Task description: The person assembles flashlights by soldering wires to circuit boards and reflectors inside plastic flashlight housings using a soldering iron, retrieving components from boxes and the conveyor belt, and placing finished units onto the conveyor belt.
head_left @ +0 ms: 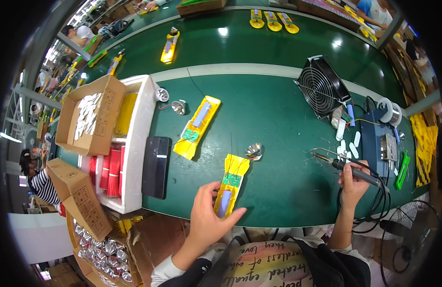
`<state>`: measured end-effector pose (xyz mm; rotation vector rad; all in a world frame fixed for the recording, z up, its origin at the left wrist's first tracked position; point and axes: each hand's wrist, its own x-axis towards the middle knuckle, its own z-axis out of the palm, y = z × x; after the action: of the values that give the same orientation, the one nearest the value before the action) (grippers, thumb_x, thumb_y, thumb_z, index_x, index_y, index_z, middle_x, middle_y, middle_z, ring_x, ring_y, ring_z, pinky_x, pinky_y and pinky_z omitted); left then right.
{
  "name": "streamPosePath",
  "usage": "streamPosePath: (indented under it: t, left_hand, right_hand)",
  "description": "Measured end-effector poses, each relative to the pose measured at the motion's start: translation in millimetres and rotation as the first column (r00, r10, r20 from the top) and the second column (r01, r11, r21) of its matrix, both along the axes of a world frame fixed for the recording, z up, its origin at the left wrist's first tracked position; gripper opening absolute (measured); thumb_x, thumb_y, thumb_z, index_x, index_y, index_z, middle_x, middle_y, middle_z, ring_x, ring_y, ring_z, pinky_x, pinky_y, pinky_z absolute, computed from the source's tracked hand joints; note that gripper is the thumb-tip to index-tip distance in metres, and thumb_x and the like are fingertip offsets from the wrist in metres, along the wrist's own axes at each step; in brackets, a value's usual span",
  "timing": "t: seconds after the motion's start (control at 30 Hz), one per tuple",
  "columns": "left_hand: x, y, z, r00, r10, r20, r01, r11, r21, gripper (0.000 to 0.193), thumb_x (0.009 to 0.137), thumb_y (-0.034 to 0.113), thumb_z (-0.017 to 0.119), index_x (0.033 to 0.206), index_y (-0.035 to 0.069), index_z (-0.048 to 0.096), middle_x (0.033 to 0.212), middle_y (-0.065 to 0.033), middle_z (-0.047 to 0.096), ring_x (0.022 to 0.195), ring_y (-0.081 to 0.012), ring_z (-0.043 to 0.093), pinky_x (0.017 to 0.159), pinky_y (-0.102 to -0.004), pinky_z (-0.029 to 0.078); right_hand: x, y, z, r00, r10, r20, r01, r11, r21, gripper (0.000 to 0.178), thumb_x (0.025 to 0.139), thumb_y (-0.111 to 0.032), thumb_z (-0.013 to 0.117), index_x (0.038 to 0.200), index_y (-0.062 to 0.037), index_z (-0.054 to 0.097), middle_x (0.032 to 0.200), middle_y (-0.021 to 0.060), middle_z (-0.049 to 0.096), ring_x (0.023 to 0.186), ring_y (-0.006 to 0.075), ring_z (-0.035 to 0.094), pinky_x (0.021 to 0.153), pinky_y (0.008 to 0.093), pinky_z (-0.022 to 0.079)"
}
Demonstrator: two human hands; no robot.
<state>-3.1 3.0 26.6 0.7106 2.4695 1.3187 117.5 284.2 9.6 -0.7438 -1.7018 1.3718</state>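
The left hand [209, 213] is bracketing the yellow case [233, 188] with spread fingers, the case's long axis running forward and slightly right from them; the farther right hand [353, 185] is pinching a soldering iron [337, 164].

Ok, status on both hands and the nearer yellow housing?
Left hand open at near end of yellow housing. Right hand gripping soldering iron, tip off housing. Silver reflector beside housing's far end.
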Motion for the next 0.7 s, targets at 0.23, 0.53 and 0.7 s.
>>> streamPosePath:
  t: [0.23,0.53,0.7]
  left_hand:
    - [0,-6,-3,0.990,-0.014,-0.137,-0.001,0.994,-0.113,0.035,0.059,0.000,0.065,0.092,0.002,0.054,0.094,-0.0124,0.053,0.084,-0.0264,0.054,0.071,-0.0320,0.045]
    - [0,-19,-19,0.973,0.008,-0.230,0.000,0.999,0.036,0.016,0.066,0.001,0.063,0.081,0.004,0.064,0.084,-0.0062,0.060,0.079,-0.0208,0.053,0.074,-0.0296,0.040]
    - [5,-14,-31,0.961,0.210,-0.182,-0.173,0.964,0.200,0.012,0.064,0.002,0.065,0.075,0.006,0.062,0.076,-0.0037,0.062,0.073,-0.0192,0.054,0.076,-0.0355,0.040]
  right_hand:
    - [6,3,-4,0.998,-0.043,0.039,0.043,0.999,0.004,0.014,0.077,-0.004,0.057,0.082,-0.0025,0.045,0.058,0.0056,0.051,0.041,0.0056,0.043,0.036,0.0148,0.031]
    - [-1,-2,21,0.999,-0.047,-0.027,0.049,0.996,0.078,0.013,0.077,-0.006,0.055,0.082,-0.0015,0.045,0.058,0.0050,0.048,0.040,0.0062,0.045,0.035,0.0149,0.034]
    - [-18,-18,41,0.979,0.187,-0.075,-0.172,0.970,0.173,0.021,0.074,-0.012,0.059,0.081,-0.0001,0.044,0.061,0.0058,0.046,0.039,0.0075,0.045,0.033,0.0155,0.035]
